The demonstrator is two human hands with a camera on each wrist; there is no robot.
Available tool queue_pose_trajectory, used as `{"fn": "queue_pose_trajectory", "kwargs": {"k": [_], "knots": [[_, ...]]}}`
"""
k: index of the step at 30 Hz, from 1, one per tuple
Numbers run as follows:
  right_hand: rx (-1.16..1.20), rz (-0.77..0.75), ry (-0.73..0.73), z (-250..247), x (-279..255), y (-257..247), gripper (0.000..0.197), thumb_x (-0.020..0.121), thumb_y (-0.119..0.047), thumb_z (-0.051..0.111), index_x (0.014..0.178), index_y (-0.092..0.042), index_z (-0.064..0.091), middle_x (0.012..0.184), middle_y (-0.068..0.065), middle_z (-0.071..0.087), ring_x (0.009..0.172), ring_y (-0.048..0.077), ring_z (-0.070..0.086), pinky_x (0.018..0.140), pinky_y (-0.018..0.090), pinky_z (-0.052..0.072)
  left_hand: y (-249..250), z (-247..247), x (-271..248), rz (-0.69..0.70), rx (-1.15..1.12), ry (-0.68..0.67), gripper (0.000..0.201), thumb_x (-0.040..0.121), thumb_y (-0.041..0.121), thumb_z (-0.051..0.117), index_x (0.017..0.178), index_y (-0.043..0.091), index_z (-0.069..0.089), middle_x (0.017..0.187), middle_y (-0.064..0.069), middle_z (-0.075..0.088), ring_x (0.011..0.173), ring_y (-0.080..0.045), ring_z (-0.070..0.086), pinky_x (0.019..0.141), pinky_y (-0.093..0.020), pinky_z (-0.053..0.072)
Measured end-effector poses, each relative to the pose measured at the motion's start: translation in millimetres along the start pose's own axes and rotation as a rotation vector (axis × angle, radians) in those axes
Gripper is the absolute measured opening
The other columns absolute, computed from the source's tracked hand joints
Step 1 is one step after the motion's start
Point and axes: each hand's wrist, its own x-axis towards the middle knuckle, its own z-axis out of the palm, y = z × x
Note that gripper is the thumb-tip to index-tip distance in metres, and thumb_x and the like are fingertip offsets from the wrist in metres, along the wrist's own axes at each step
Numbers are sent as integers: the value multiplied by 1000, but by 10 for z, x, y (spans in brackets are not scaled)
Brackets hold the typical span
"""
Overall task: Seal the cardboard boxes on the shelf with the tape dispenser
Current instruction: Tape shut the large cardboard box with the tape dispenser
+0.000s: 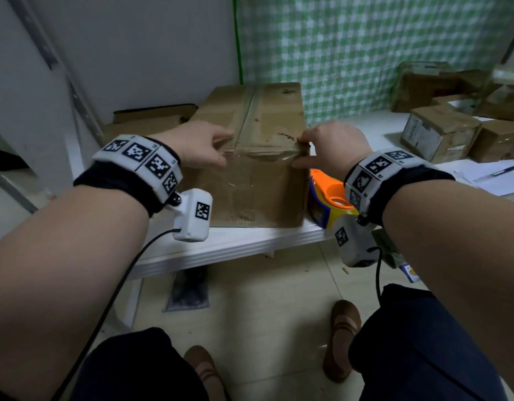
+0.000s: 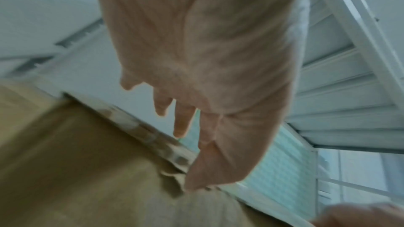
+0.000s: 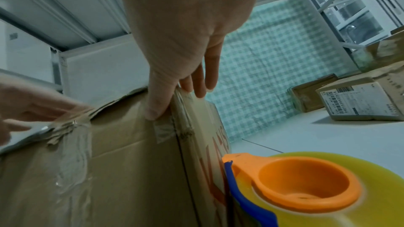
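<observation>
Our left hand (image 1: 202,146) pinches the tape at the front top edge of the cardboard box (image 1: 255,134); our right hand (image 1: 331,147) grasps its right corner; the tape dispenser (image 1: 328,198) lies on the shelf (image 1: 235,244) just right of the box, under our right wrist, the nearer hand for it.

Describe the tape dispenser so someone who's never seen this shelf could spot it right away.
Start at the white shelf and find the large cardboard box near its front edge, which both hands are touching. The tape dispenser sits on the shelf just right of that box, under the right hand. It is the only brightly coloured thing there: orange, yellow and blue plastic among brown cartons.
</observation>
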Motion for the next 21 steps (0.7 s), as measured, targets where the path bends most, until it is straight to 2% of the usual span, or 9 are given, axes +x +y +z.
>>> {"fn": "queue_pose_trajectory", "kwargs": {"k": [4,8,11,14,16,17,18,19,21], "knots": [[-142,6,-26,19,4,-90,58,73,-55,72,111,-14,54,102,7,60,88,27,60,61,31,41,-294,80,-104,-103,102,24,83,79,19,71,149,25,27,148,-4,39,129,-24,43,97,-27,37],[-152,42,-69,-13,61,-103,53,77,-51,71,110,-12,53,97,6,58,82,24,54,62,32,41,-353,88,-167,-90,134,79,82,76,13,73,146,24,32,144,-4,45,126,-24,45,95,-29,38],[-169,66,-69,-67,117,-86,53,79,-58,64,106,-13,60,99,7,61,89,27,59,64,31,44,-390,102,-206,-55,107,88,81,75,11,73,145,24,35,145,-2,44,129,-21,43,99,-26,35],[-195,-63,7,-61,148,-250,65,74,-71,58,113,-19,61,110,4,60,101,26,57,66,29,40,-470,106,-298,-36,19,80,79,75,9,72,144,25,37,147,4,41,131,-17,41,102,-23,32],[-162,-177,27,-42,175,-478,68,76,-71,56,125,-23,55,121,2,58,107,25,55,69,29,41,-549,77,-365,-43,-122,55,76,77,1,68,143,26,40,145,9,42,126,-15,47,93,-19,40],[-139,-223,32,-32,194,-605,68,78,-69,55,129,-24,51,124,2,58,109,25,55,71,30,45,-604,66,-391,-42,-205,35,75,78,-5,64,142,27,42,144,10,43,122,-14,50,82,-14,47],[-115,-261,36,-22,222,-743,67,79,-67,55,131,-24,49,125,2,58,109,25,55,75,32,49,-673,65,-404,-32,-271,19,76,78,-10,60,141,28,43,142,11,46,117,-12,54,64,-8,48],[-96,-289,40,-12,247,-872,65,81,-64,55,132,-25,48,125,2,58,107,25,56,77,35,52,-743,69,-404,-20,-316,12,77,77,-15,57,139,29,45,139,12,48,112,-8,56,53,-6,43],[-88,-339,55,4,300,-1096,57,84,-60,54,130,-26,49,121,0,60,103,24,59,77,37,53,-845,84,-381,-4,-340,10,79,78,-17,56,138,33,44,135,13,51,107,-3,56,57,-5,41]]}}
